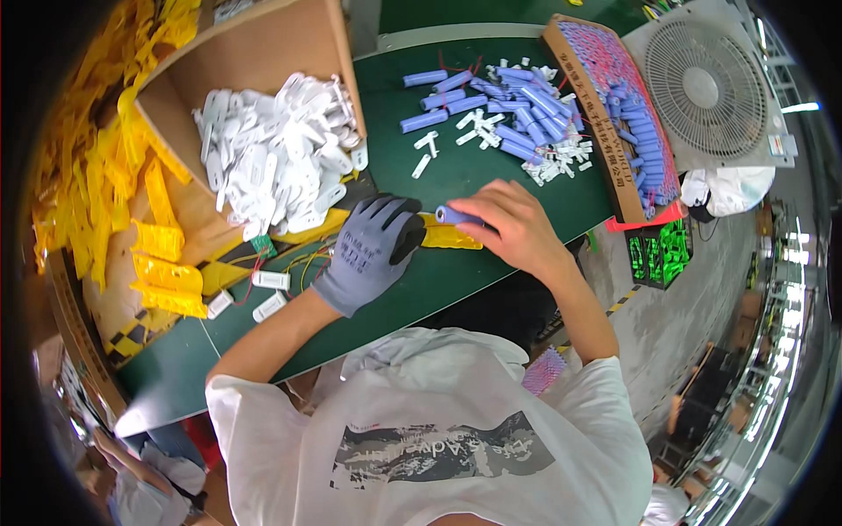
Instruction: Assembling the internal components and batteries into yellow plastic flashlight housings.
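Observation:
My right hand (pixel 513 223), bare, pinches a blue cylindrical battery cell (pixel 451 216) between thumb and fingers, its round end turned toward my left hand. Just under the cell is a yellow plastic shell (pixel 453 238), above the front part of the green table. My left hand (pixel 373 248) wears a grey glove with dark fingertips. Its fingers are curled in at the shell's left end and appear to grip it; the contact itself is partly hidden by the glove.
A cardboard box (pixel 250 44) of white plastic cases (pixel 281 158) stands left of centre. Yellow shells (pixel 167 280) pile up at far left. Loose blue cells (pixel 535 105) and white connectors (pixel 561 162) lie ahead, beside a carton of cells (pixel 605 140). A fan (pixel 702 88) stands far right.

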`<state>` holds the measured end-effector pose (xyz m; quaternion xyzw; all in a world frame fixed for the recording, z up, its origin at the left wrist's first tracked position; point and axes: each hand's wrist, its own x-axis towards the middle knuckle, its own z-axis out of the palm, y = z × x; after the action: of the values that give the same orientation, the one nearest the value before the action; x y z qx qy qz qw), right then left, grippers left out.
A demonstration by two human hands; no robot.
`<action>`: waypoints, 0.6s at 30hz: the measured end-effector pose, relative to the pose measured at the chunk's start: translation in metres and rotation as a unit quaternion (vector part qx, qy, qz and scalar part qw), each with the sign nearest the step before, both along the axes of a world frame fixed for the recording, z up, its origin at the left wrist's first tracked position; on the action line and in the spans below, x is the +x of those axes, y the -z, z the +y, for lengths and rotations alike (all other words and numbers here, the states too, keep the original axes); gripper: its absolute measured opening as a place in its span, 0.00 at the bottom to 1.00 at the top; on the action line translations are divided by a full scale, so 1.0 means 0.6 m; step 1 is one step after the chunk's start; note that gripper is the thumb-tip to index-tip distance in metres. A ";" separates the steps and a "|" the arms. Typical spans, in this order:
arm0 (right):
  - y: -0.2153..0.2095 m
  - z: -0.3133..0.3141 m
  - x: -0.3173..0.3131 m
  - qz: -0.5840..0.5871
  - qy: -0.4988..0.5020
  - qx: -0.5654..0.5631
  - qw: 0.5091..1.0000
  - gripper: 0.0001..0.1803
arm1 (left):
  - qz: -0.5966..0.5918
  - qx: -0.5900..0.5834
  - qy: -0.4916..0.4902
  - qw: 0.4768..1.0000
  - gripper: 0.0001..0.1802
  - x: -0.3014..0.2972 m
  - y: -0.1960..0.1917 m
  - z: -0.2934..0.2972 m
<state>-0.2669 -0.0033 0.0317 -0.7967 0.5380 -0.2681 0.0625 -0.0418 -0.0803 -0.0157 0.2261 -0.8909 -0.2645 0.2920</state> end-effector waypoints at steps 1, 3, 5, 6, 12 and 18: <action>0.003 0.005 0.005 0.017 -0.010 0.011 1.000 0.14 | 0.000 -0.002 0.003 1.000 0.14 -0.002 0.001 -0.003; 0.011 0.010 0.027 0.028 -0.012 0.010 0.999 0.14 | -0.004 -0.010 0.000 1.000 0.15 0.001 0.005 -0.002; 0.025 0.018 0.037 0.031 0.010 -0.018 0.999 0.14 | 0.006 -0.011 -0.004 1.000 0.15 0.002 0.007 -0.001; 0.031 0.021 0.038 0.038 0.006 -0.017 0.999 0.14 | 0.007 -0.016 -0.003 1.000 0.15 0.002 0.010 -0.001; 0.063 0.036 0.045 -0.015 0.063 -0.076 0.995 0.15 | 0.004 -0.005 0.020 1.000 0.20 0.008 0.009 0.008; 0.075 0.040 0.049 -0.035 0.085 -0.094 0.991 0.16 | 0.005 0.028 0.020 0.999 0.21 0.008 0.017 0.008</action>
<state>-0.2374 0.0207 -0.0134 -0.7406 0.5736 -0.3495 -0.0164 -0.0372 -0.0753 -0.0258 0.2148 -0.8861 -0.2962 0.2846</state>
